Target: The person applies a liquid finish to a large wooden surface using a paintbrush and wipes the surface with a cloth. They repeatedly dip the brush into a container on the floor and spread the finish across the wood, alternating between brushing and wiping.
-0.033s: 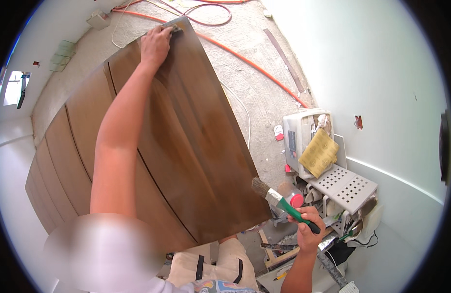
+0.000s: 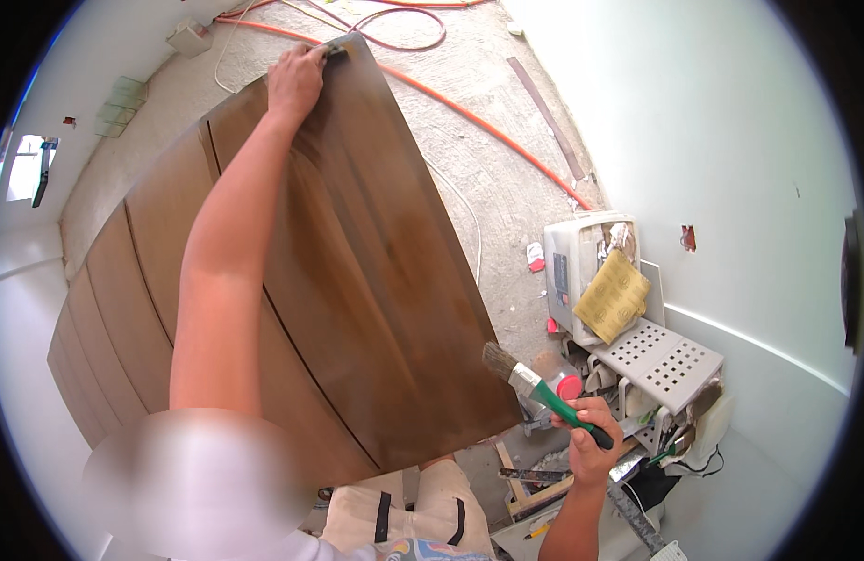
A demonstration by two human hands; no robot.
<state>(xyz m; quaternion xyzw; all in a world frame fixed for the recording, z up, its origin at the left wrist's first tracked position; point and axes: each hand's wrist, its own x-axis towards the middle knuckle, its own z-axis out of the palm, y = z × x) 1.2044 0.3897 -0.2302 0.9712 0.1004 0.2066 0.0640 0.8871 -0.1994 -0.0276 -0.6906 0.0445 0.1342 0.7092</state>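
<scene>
My left arm reaches over a large brown wooden panel (image 2: 404, 318) with dark vertical grooves and streaky finish. My left hand (image 2: 296, 79) is closed on a small greyish pad or rag (image 2: 333, 54) against the panel's far top corner; exactly what it is, I cannot tell. My right hand (image 2: 591, 425) grips the green handle of a paintbrush (image 2: 558, 397), bristles up, beside the panel's near right edge. A clear container with a red lid (image 2: 568, 386) sits beyond the brush.
An orange hose (image 2: 488, 126) and cables lie on the rough floor. At the right wall stand a pale plastic case (image 2: 567, 280) with yellow sandpaper (image 2: 609, 297) on it, a perforated grey step (image 2: 658, 360) and piled tools. Glass blocks (image 2: 121, 105) stand at the left wall.
My left hand has shifted very slightly up and left along the panel's top corner. The brush in my right hand is in nearly the same place.
</scene>
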